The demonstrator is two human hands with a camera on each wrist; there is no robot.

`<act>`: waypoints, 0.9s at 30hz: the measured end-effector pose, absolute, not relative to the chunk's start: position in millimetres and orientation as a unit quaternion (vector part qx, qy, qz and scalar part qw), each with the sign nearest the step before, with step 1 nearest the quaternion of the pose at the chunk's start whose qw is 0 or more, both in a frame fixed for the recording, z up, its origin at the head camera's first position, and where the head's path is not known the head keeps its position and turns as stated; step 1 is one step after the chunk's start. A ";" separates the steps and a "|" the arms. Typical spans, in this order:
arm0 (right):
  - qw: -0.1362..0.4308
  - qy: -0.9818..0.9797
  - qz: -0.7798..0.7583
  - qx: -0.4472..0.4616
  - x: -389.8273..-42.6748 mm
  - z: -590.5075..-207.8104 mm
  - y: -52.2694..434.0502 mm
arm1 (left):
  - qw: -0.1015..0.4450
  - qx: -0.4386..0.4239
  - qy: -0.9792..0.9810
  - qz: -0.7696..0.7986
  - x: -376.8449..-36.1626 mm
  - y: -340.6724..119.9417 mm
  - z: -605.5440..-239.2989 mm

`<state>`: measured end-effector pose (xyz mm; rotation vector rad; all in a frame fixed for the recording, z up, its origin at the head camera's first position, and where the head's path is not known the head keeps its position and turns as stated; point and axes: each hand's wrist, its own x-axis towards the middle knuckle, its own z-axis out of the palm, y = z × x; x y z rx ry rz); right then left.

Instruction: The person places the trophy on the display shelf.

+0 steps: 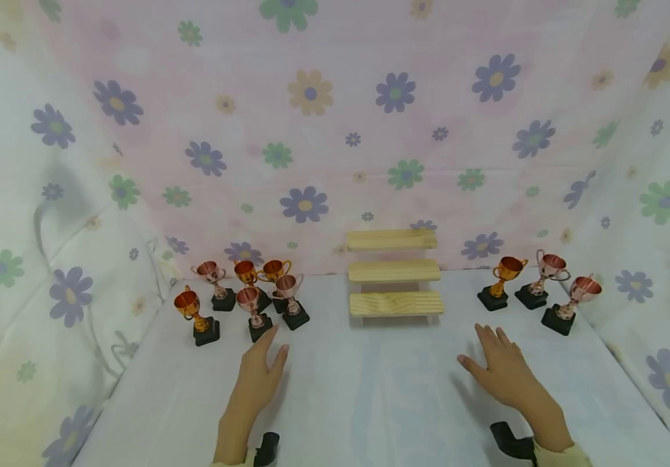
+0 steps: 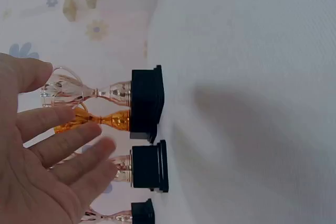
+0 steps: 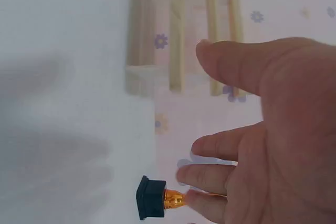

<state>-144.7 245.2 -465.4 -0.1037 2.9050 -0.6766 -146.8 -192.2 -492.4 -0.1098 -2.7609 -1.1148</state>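
Note:
My left hand (image 1: 260, 376) reaches over the table with its fingers extended and nothing in it. Just beyond its fingertips stands a group of several small trophy cups on black bases, among them a rose-gold trophy (image 1: 291, 302) and a gold trophy (image 1: 196, 316). The left wrist view shows the spread fingers overlapping a rose-gold trophy (image 2: 113, 93) and its neighbours. On the other side my right hand (image 1: 501, 370) is also empty, thumb apart from the fingers. Three trophies stand ahead of it: a gold trophy (image 1: 502, 283) and two rose-gold ones, the nearer rose-gold trophy (image 1: 573, 305) rightmost.
A three-tier wooden step stand (image 1: 395, 303) is at the back middle of the white-covered table (image 1: 370, 395), between the two trophy groups. Flower-printed cloth (image 1: 335, 143) hangs behind and at both sides. Black straps with mounts (image 1: 512, 441) are on the wrists.

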 end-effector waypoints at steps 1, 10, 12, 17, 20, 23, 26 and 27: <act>0.084 0.967 -0.239 -0.031 -146.2 -463.0 248.8 | 0.085 -0.038 -0.911 -0.402 -147.9 -190.3 -492.3; 0.075 0.935 -0.343 0.052 -178.4 -477.1 298.6 | -0.008 -0.047 -0.775 -0.630 -163.1 -144.6 -495.6; 0.056 0.932 -0.352 0.062 -188.7 -486.6 309.4 | -0.038 -0.058 -0.766 -0.639 -166.7 -130.4 -496.2; 0.018 0.916 -0.388 0.103 -214.2 -499.3 326.6 | -0.082 -0.067 -0.737 -0.668 -182.0 -99.6 -498.9; -0.015 0.906 -0.406 0.121 -224.5 -502.6 330.8 | -0.091 -0.061 -0.719 -0.686 -192.8 -86.4 -503.6; -0.049 0.899 -0.417 0.122 -231.7 -505.6 333.6 | -0.096 -0.048 -0.706 -0.700 -203.2 -76.1 -509.9; -0.078 0.893 -0.430 0.107 -237.0 -508.7 335.9 | -0.093 -0.018 -0.705 -0.703 -212.6 -69.3 -514.0; -0.086 0.888 -0.440 0.102 -239.1 -509.0 336.2 | -0.091 -0.007 -0.703 -0.705 -215.5 -68.1 -514.9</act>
